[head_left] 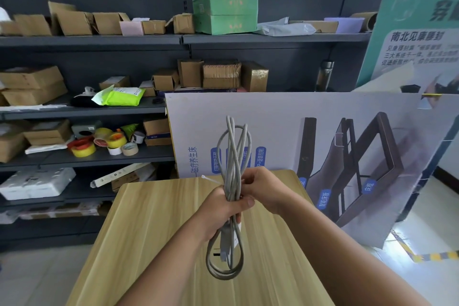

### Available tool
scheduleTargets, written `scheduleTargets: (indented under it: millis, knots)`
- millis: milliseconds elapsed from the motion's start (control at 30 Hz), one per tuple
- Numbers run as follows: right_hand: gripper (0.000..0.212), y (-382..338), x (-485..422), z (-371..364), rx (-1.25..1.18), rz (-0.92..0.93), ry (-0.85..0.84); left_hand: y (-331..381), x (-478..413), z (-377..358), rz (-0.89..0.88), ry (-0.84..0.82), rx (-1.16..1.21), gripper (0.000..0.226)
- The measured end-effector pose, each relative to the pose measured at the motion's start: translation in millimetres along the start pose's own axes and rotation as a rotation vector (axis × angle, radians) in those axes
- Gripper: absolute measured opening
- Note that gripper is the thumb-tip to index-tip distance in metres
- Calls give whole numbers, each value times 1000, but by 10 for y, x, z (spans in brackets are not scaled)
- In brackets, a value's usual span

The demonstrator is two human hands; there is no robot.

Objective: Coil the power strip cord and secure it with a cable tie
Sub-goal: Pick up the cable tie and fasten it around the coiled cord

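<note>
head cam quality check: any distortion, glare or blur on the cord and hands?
Head view: wide-angle bowing bends the shelves and table edges; glare on the floor at right; coiled cord fairly sharp, left hand and right hand slightly soft; thin cable tie faint.

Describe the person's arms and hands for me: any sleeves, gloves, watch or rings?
Both forearms are bare as far as the picture shows, with no sleeve edge in view. The left hand and the right hand wear no gloves. No watch, band or bracelet shows on either wrist, and no ring is visible on the fingers that can be seen. Nails look short and plain.
</note>
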State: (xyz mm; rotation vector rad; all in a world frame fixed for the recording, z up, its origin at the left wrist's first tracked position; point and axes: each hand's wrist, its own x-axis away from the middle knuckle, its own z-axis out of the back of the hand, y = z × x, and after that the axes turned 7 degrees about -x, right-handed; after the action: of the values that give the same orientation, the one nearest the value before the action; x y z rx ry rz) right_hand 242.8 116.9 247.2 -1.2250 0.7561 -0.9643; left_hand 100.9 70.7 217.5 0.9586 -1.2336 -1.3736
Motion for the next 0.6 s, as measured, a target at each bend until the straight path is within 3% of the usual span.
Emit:
scheduleTargets:
  millis: [133, 333, 500, 600]
  knots:
    - [11, -39, -45, 9, 126, -14, -1, 35, 34, 19, 0, -39, 7, 26]
    - [37, -70, -46, -15, 136, -27, -11, -21, 62, 25, -12, -18, 87, 25]
    - [26, -66, 49, -9, 71, -44, 12, -43, 67, 63, -19, 46, 140, 30]
    - [18, -60, 123, 4, 330, 53, 170, -66, 66, 105, -23, 94, 175, 29]
